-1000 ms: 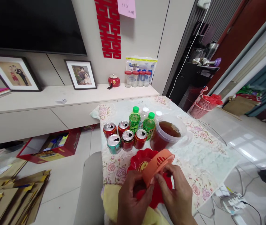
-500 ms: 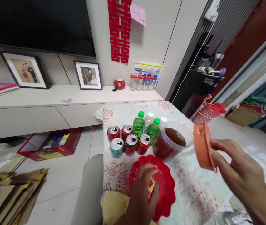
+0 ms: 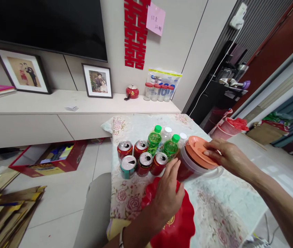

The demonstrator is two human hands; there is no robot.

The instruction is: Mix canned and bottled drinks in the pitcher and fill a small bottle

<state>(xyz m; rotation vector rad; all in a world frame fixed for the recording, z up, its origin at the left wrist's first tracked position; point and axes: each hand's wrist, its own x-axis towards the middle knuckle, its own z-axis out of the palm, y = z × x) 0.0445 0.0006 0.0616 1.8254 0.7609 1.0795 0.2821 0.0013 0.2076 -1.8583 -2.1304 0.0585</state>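
An orange plastic lid (image 3: 199, 151) is pinched in my right hand (image 3: 226, 155), tilted over the mouth of a clear pitcher (image 3: 187, 168) of reddish-brown liquid. Whether the lid touches the rim all round I cannot tell. My left hand (image 3: 169, 196) reaches over a red scalloped plate (image 3: 185, 220), its fingers stretched toward the pitcher's near side. Those fingertips are close to the pitcher wall; contact is unclear. Beside the pitcher stand green-capped bottles (image 3: 171, 147) and white-capped clear bottles (image 3: 166, 133). Several opened drink cans, including a teal can (image 3: 128, 167) and a red can (image 3: 160, 163), stand to the left.
A floral cloth (image 3: 213, 206) covers the table. Behind it, a white cabinet (image 3: 97, 107) carries framed photos, a red pot (image 3: 132, 92) and red-lidded jars (image 3: 155, 92). Left on the floor are a red box (image 3: 74, 155) and flattened cardboard (image 3: 14, 213).
My right hand has carried the orange lid left and turned it from upright to nearly flat over the pitcher. My left hand has moved from above the plate up toward the pitcher.
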